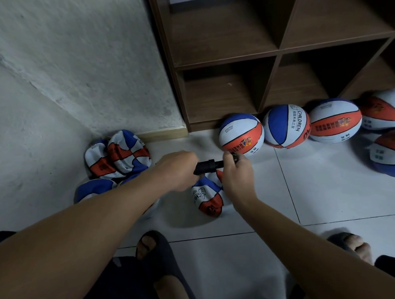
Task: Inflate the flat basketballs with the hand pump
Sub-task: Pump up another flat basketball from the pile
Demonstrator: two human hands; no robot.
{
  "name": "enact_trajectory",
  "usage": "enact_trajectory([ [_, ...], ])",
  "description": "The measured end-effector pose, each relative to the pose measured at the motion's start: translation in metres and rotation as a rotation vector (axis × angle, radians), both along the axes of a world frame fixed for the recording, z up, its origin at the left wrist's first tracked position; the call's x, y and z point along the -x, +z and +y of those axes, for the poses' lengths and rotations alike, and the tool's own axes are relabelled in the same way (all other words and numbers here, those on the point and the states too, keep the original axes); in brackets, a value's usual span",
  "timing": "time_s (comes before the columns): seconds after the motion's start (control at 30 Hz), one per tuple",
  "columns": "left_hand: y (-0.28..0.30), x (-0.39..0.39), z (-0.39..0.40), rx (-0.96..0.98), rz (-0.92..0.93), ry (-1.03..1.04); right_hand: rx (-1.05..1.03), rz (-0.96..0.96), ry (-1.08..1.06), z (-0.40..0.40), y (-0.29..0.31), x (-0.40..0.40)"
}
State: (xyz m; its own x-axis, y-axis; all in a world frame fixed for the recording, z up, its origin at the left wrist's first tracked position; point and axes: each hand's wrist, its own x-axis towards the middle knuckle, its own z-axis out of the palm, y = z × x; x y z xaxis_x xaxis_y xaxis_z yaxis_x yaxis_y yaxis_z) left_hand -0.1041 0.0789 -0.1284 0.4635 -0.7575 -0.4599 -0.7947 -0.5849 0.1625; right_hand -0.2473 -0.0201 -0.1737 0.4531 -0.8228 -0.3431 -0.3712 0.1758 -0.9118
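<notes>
A black hand pump lies level between my two hands above the floor. My left hand grips its body at the left end. My right hand holds the handle end at the right. Under the pump lies a flat red, white and blue basketball, crumpled on the tiles. More flat balls are heaped at the wall to the left, one partly hidden by my left forearm. Several round, inflated balls line the shelf's foot.
A dark wooden cubby shelf stands at the back, its compartments bare. A rough white wall closes the left side. My feet in dark slippers rest on the pale tiled floor near the bottom.
</notes>
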Motion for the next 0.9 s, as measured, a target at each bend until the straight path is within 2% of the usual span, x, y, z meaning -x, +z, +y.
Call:
enact_trajectory([
  [0.37, -0.008, 0.003, 0.001, 0.017, -0.028, -0.053, -0.124, 0.018, 0.152, -0.008, -0.009, 0.002],
  [0.57, -0.004, -0.018, 0.012, -0.019, -0.075, -0.001, -0.215, 0.001, 0.046, -0.068, -0.006, 0.025],
  [0.7, -0.006, -0.013, 0.009, -0.009, -0.037, 0.01, -0.093, 0.04, 0.059, -0.078, -0.014, 0.036],
  [0.8, -0.006, -0.007, 0.005, -0.015, -0.071, -0.011, -0.027, 0.039, 0.009, -0.058, -0.015, 0.029],
  [0.9, -0.011, 0.0, 0.005, 0.012, -0.095, -0.005, 0.089, 0.048, 0.064, -0.039, -0.009, 0.021],
])
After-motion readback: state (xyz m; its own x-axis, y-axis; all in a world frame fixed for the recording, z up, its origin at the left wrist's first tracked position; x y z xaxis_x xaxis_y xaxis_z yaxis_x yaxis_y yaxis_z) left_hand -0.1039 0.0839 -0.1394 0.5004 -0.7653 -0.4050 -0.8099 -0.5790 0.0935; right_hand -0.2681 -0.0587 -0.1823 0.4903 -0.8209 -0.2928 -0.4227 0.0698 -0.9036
